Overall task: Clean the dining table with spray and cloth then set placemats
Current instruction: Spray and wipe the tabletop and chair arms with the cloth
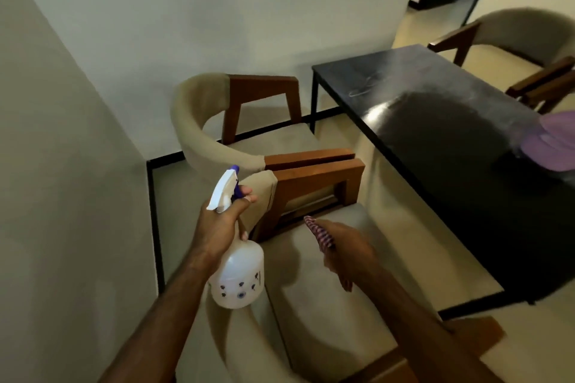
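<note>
the left hand is wrapped around the neck of a white spray bottle, forefinger up by the purple trigger, nozzle pointing up and away toward the wall rather than at the table. the right hand is closed on a bunched striped cloth, with one end poking out above the fingers and another hanging below the palm. both hands hang over the seat of the near chair, well apart from the dark dining table, which sits to the right. a purple placemat lies at the table's far right edge, partly cut off by the frame. the tabletop shows a hazy sheen and a faint scribbled mark near its far left corner.

the step in hand looks like bringing the spray to the table. to do it well, swing the bottle over the table's near edge, tip the nozzle down at the surface, and mist lightly. the placemat would be better lifted off first, so the cloth can pass under it.
</note>
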